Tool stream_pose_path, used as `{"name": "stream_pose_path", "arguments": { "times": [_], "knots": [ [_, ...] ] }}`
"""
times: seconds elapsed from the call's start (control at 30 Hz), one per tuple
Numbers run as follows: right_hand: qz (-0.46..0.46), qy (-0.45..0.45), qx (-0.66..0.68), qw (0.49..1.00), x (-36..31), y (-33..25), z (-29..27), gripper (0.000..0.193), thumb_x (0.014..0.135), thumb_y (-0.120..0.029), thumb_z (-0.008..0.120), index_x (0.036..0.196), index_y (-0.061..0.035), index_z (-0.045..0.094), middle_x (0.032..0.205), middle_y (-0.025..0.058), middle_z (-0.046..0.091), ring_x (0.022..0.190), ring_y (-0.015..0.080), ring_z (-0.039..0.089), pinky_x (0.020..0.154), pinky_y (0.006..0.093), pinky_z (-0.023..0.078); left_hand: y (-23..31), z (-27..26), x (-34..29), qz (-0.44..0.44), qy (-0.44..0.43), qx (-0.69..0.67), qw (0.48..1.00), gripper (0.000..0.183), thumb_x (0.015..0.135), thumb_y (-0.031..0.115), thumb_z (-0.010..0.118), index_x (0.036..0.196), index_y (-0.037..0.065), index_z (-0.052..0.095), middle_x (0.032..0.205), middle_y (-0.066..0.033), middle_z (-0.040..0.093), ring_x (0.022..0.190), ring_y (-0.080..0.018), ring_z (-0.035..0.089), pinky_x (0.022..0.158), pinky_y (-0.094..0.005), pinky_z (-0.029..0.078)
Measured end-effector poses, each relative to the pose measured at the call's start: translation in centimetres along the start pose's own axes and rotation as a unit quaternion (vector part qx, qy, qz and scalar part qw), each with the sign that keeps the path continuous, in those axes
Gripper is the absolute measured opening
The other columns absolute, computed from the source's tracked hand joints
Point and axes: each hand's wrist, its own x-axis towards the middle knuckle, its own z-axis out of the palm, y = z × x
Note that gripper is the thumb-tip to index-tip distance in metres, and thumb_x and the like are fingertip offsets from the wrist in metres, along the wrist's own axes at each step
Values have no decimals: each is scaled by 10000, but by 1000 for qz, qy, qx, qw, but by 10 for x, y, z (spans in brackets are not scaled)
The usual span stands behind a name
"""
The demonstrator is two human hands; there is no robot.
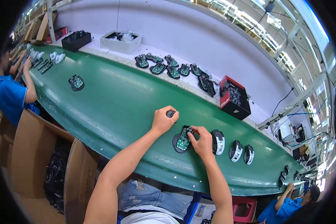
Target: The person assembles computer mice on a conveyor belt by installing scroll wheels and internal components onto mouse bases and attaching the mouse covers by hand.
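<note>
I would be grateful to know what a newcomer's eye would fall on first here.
Probably the green work surface, sweeping from upper left to lower right. Near the middle, the left hand holds a small dark piece, while the right hand touches a circuit board. Three black-and-white shells stand out to its right.

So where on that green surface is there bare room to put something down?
The widest bare patch lies between the left hand and the lone circuit board farther left. It's crowded around the right hand, which touches another board, with shells on its right.
</note>
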Motion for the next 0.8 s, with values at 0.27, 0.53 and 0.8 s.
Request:
{"name": "stream_pose_path", "arguments": {
  "times": [0.27,0.53,0.8],
  "knots": [
    [-106,-26,-295,949,1,-13,2,325,868,-190,680,1166,-61,664,1149,94,599,1111,300,562,906,434,480,-7,8,2,39,4,30,999,162,853,167,703,833,6,699,611,-61,661,531,-118,651,506,-276,504],
    [-37,-51,-149,987,4,18,9,380,997,-239,520,1317,-48,596,1358,149,539,1263,364,483,1049,468,399,-4,11,0,66,-73,60,993,195,809,191,718,837,-1,698,707,-132,678,625,-188,665,602,-328,520],
    [49,52,148,986,-2,23,9,251,870,-117,712,1085,-3,652,1025,149,682,951,259,675,848,348,524,4,7,-10,97,-140,94,981,192,778,192,721,833,11,691,782,-158,693,712,-287,687,674,-369,539]
  ]
}}
